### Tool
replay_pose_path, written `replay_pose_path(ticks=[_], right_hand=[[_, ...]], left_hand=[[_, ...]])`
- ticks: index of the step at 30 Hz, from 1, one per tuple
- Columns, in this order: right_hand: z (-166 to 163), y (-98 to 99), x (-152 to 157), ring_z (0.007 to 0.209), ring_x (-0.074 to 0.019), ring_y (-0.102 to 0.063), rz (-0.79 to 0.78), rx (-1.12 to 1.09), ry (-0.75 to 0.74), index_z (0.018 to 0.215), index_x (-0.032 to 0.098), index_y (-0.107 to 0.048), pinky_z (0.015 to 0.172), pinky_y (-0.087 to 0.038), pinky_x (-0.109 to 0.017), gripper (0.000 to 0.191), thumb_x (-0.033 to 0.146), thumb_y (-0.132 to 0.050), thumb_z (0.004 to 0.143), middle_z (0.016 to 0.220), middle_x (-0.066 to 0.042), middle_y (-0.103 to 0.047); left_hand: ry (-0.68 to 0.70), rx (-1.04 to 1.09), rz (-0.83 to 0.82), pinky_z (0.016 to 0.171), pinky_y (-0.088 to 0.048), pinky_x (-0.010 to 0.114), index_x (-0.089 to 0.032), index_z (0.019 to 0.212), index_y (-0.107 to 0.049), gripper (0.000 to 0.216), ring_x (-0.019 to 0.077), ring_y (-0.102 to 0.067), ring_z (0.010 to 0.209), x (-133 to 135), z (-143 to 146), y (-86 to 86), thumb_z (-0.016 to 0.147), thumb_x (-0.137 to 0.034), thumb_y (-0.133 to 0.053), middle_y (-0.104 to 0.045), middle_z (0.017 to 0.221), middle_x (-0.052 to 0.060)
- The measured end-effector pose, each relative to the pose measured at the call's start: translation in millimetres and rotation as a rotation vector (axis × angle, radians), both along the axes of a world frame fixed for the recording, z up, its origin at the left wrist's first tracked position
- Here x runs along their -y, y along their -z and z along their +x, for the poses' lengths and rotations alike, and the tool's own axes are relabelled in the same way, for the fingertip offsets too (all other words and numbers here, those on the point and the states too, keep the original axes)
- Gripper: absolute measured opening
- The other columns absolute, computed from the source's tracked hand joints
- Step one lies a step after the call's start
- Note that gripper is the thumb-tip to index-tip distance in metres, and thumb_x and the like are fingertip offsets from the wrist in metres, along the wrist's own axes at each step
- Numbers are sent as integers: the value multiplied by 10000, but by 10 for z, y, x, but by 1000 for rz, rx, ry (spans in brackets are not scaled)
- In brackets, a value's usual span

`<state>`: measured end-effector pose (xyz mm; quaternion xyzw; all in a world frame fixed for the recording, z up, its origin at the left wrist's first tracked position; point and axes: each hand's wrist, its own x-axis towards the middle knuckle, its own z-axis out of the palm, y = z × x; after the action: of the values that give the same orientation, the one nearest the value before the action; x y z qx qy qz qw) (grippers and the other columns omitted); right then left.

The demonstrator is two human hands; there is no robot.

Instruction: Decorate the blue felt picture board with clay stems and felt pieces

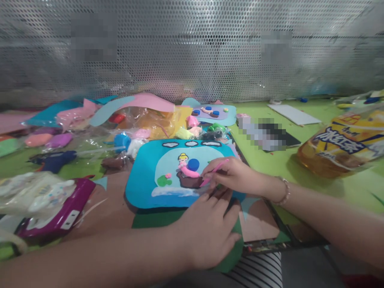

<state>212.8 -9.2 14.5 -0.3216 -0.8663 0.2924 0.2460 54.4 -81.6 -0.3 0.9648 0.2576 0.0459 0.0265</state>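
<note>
A blue card (141, 180) lies in front of me with a clay picture on it: a brown boat (188, 181), a pink curved strip (190, 173), a blue disc (193, 164) and a small figure in a yellow hat (183, 159). My right hand (229, 174) is closed around a slim pink modelling tool (221, 165), its tip at the boat's right end. Flat beside it, my left hand (210, 228) rests on the card's lower right edge with fingers stretched out. Its fingertips are partly hidden near the right hand. Under the card is a green sheet (156, 221).
At left lie a purple case (75, 204) and a dark blue glue gun (57, 160). Bagged clay lumps (60, 140) sit behind them. A similar clay card (211, 113) is at the back. On the right are a bottle of amber drink (336, 148) and a white board (294, 114).
</note>
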Motion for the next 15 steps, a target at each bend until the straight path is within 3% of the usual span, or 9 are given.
replay_pose_path(ticks=[11, 15], right_hand=[[13, 26, -15, 857, -146, -653, 25, 14, 12, 911, 151, -681, 759, -530, -252, 215, 173, -473, 860, 940, -50, -700], [7, -2, -2, 758, -126, -665, -44, -15, 26, 898, 140, -673, 688, -538, -224, 200, 201, -485, 867, 929, -56, -695]], left_hand=[[6, -6, -8, 1069, -214, 474, -105, 1291, -406, 477, 328, -285, 1323, -3, 12, -15, 945, -425, -328, -396, 1374, 197], [10, -4, 1, 1066, -223, 464, -105, 1280, -415, 476, 322, -301, 1316, 4, 7, -10, 943, -432, -334, -400, 1370, 202]])
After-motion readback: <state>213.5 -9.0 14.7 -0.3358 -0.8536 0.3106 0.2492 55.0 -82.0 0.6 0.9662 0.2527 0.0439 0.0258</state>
